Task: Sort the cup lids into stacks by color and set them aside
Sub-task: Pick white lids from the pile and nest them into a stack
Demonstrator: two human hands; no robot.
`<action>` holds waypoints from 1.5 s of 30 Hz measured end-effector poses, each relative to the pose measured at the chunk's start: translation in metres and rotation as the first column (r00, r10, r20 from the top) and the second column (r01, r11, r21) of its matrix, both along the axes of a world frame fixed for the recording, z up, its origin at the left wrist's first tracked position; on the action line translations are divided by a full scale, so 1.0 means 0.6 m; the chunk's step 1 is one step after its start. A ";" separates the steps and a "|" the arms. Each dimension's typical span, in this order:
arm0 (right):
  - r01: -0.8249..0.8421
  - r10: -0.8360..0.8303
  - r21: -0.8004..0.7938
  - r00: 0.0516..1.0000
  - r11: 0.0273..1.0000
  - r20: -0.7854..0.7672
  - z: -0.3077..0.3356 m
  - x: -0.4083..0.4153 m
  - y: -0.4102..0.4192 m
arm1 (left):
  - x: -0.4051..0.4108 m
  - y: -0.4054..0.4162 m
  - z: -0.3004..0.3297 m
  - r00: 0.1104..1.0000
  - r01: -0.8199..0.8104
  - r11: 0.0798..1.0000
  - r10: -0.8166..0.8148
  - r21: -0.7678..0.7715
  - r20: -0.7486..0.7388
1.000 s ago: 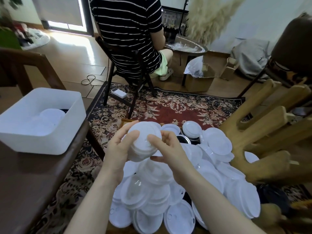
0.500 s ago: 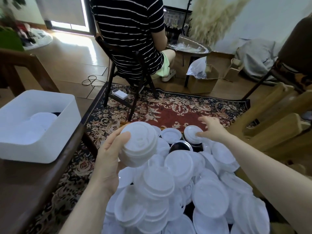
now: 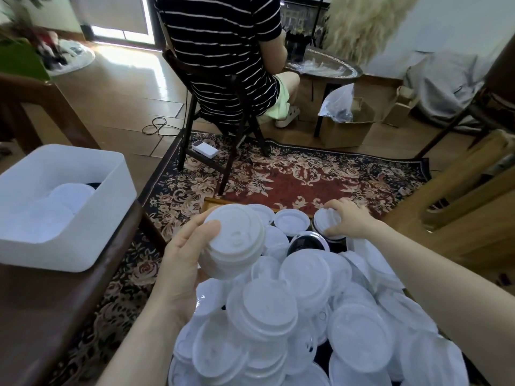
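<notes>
1. Cup lids [image 3: 295,316], nearly all white, lie heaped loose below and between your two hands, with a few dark ones showing through the gaps.
2. Your left hand [image 3: 181,263] holds a nested stack of white lids [image 3: 235,242], thumb across the top and fingers curled under the rims.
3. Your right hand [image 3: 348,221] reaches to the far edge of the heap, fingers curled over a white lid [image 3: 327,221] that sits on a dark stack.
4. Judge these lids as thin, light and springy plastic: they will likely slide off one another and flex if you squeeze the dome.
5. Pinch each one at the stiffer rim, thumb on top, and seat it squarely on the stack.
6. The white bin [image 3: 92,235], out beyond your left hand, already holds some white lids.
</notes>
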State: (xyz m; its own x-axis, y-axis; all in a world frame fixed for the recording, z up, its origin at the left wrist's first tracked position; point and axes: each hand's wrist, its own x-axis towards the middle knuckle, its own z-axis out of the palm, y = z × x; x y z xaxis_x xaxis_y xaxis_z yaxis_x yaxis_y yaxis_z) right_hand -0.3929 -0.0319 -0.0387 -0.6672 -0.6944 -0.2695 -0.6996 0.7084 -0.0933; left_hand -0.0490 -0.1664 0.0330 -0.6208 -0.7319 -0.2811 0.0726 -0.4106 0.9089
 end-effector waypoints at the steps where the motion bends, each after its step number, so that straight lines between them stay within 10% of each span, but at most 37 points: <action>1: 0.010 -0.009 -0.045 1.000 0.999 0.027 0.000 -0.002 0.003 | 0.000 0.000 0.001 1.000 0.000 1.000 0.000 0.001 0.001; 5: 0.204 -0.100 -0.403 0.960 0.892 0.263 0.029 -0.007 0.013 | -0.001 0.000 0.001 1.000 -0.008 1.000 0.008 0.009 0.011; 11: 0.691 -0.038 -0.652 0.695 0.313 0.718 0.151 0.063 0.024 | 0.000 0.005 0.006 1.000 -0.005 1.000 0.005 0.010 0.009; 22: 0.234 0.312 -0.772 0.816 0.592 0.486 0.185 0.397 -0.004 | 0.009 0.036 0.022 0.999 0.019 0.999 -0.018 -0.046 0.031; 26: 0.199 0.203 -0.821 0.913 0.535 0.354 0.163 0.431 -0.003 | 0.008 0.048 0.022 0.999 0.008 1.000 -0.008 0.008 0.032; 45: 0.294 0.360 -0.860 0.815 0.417 0.454 0.198 0.554 0.067 | 0.122 0.113 0.069 0.981 0.132 0.991 -0.127 0.021 -0.143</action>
State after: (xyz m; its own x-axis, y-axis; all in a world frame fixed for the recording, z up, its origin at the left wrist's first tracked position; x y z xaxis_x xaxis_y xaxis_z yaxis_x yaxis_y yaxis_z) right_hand -0.0603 0.0084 0.0800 -0.6139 -0.7546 0.2317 -0.3152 -0.0347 -0.9484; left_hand 0.0244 -0.0987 0.0742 -0.7448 -0.6350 -0.2049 0.1435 -0.4524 0.8802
